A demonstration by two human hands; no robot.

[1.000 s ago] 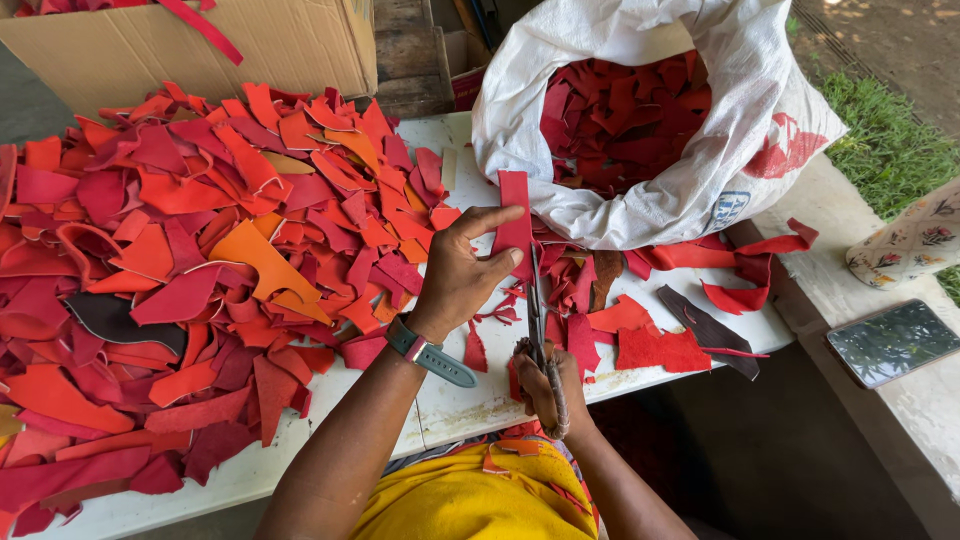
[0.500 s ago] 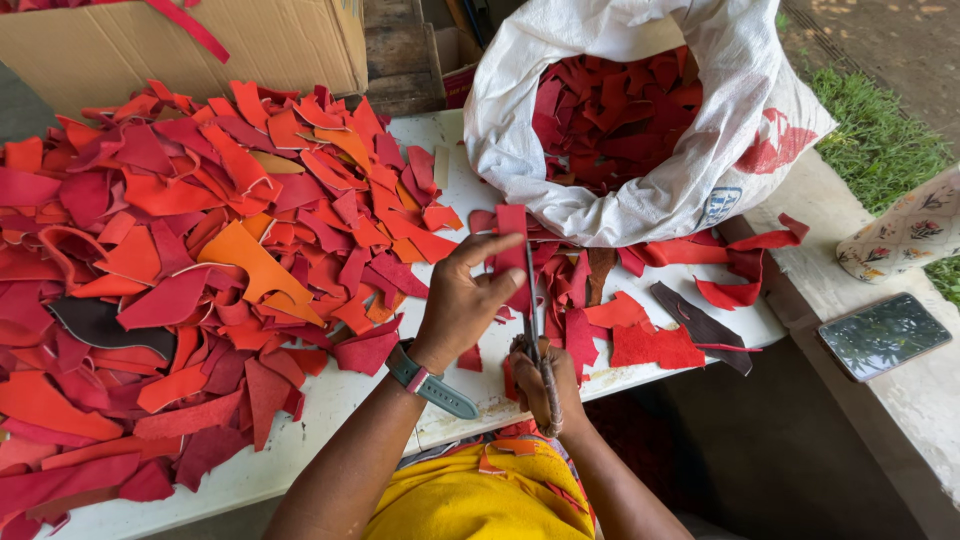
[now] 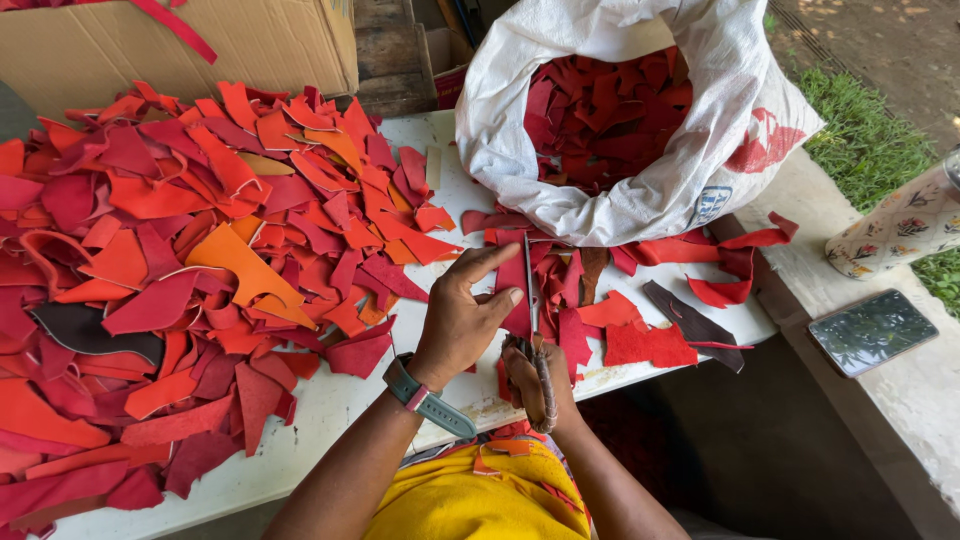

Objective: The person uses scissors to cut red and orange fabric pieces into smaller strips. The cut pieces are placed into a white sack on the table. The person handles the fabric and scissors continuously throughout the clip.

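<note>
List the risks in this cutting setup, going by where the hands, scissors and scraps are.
1. The left hand pinches the red strip right beside the scissors in the right hand; the fingertips may get nicked.
2. Offcuts lie near the edge of the white table and could slide off.
3. The phone lies at the ledge's edge and may get knocked off.

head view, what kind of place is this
Probably a small open-air leather-craft workspace: a white table heaped with red leather offcuts, a white sack holding more, and grass right beside it.
</note>
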